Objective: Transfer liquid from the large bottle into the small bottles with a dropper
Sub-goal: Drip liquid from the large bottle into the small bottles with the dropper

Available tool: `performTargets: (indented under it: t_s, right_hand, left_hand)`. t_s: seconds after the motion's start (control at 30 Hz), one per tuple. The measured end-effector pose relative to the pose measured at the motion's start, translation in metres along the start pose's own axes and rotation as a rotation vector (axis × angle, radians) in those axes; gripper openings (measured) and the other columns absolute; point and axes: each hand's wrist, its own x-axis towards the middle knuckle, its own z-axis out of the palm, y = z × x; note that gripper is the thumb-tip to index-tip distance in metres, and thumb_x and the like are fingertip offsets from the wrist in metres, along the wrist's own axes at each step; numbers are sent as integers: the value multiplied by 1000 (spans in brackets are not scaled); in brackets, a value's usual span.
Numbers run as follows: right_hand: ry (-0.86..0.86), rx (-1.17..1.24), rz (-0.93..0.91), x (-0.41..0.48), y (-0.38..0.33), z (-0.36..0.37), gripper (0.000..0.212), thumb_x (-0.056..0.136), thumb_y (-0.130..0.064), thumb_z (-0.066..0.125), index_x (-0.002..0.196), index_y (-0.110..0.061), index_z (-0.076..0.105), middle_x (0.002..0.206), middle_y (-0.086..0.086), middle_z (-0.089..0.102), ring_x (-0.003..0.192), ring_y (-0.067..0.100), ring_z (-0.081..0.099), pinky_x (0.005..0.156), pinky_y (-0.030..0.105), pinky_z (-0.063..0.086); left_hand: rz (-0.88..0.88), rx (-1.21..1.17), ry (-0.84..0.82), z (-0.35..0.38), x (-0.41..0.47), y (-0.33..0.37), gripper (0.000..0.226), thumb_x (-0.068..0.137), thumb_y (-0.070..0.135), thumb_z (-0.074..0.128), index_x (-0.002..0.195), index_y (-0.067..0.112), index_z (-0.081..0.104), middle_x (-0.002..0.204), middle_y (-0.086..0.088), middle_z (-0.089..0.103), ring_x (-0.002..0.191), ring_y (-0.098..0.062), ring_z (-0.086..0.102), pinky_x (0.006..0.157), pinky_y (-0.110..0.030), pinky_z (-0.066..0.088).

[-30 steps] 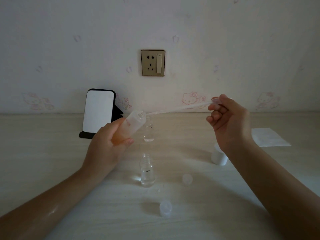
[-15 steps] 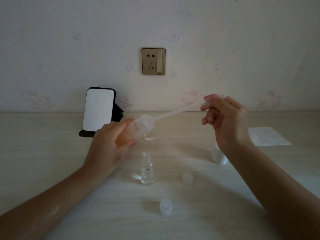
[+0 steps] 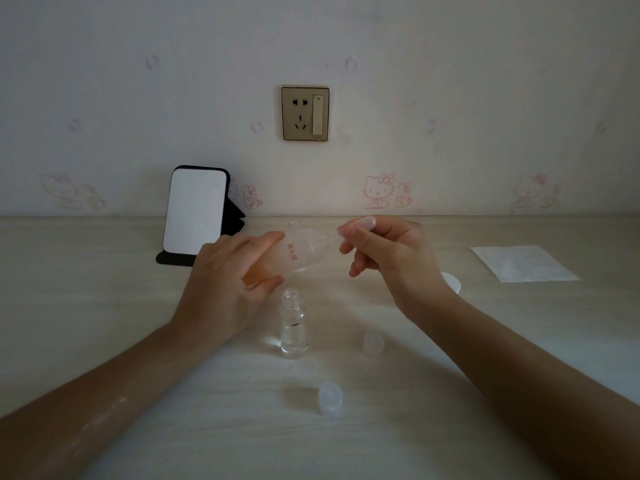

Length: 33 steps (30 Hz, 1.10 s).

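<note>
My left hand [image 3: 228, 275] grips the large frosted bottle [image 3: 301, 252], tilted with its mouth pointing right; red lettering shows on its side. My right hand [image 3: 388, 252] pinches the bulb of the clear dropper [image 3: 362, 224], whose stem runs deep into the bottle's mouth. One small clear bottle [image 3: 293, 329] stands uncapped in front of the hands, with liquid in its lower part. Only the top of a second small bottle [image 3: 294, 225] peeks out behind the large one.
Two small translucent caps [image 3: 374, 344] [image 3: 330, 398] lie on the table near me. A white cap [image 3: 452, 282] is partly hidden behind my right wrist. A white tissue [image 3: 523, 263] lies at the right. A phone on a black stand [image 3: 195, 214] leans at the back left.
My right hand has moved left and down, pushing the dropper deeper into the large bottle. The left hand has lowered the bottle and tilted it flatter.
</note>
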Motion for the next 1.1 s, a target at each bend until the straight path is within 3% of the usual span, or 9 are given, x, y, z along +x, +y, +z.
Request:
performTargets:
  t_s: [0.17,0.27,0.4,0.53,0.73,0.93,1.1]
  right_hand:
    - [35,4,4,2,-1,-1,19,96,-8,73,78,-10,79,69,8,68,52,16,60,57,30,57]
    - [54,43,4,2,-2,-4,14,96,-12,73,84,-6,79,73,8,70,53,15,59,58,30,57]
    - [69,54,8,3,-2,-7,14,94,-14,75,87,-2,78,75,7,71,52,16,58,58,31,56]
    - [48,54,0,1,-2,-5,15,89,-22,78,85,-8,80,76,7,71,51,16,57,57,32,56]
    - [58,69,9,1,-5,-8,32,80,-36,79,90,-5,80,82,7,72,52,18,56,56,30,53]
    - [135,153,39,6,-8,-16,12,95,-19,73,94,-10,81,82,9,70,51,18,54,55,30,51]
    - [288,289,38,13,-20,-27,7,90,-13,70,87,-8,75,74,8,67,50,15,50,52,30,49]
  left_hand:
    - [-2,16,-11,2,-1,-1,62,81,24,91,139,20,68,114,0,69,102,-31,61,92,-39,37]
    - [-17,8,0,1,-1,-3,61,81,33,81,139,21,68,115,1,69,102,-29,60,92,-35,35]
    - [-21,12,-1,1,-1,-3,61,82,30,86,140,23,67,114,3,68,102,-26,59,91,-30,32]
    - [-23,0,-16,0,0,-2,62,80,39,76,139,22,67,113,3,69,100,-26,59,90,-31,33]
    - [-39,-9,-21,-1,-1,0,64,80,24,92,140,22,67,113,2,69,100,-26,59,91,-31,32]
    - [-68,-65,-15,0,-1,-3,63,81,24,92,139,22,67,112,6,66,104,-22,58,95,-30,32]
    - [-138,-118,-7,-1,1,-7,59,81,41,74,138,27,65,99,13,60,97,-16,54,90,-36,40]
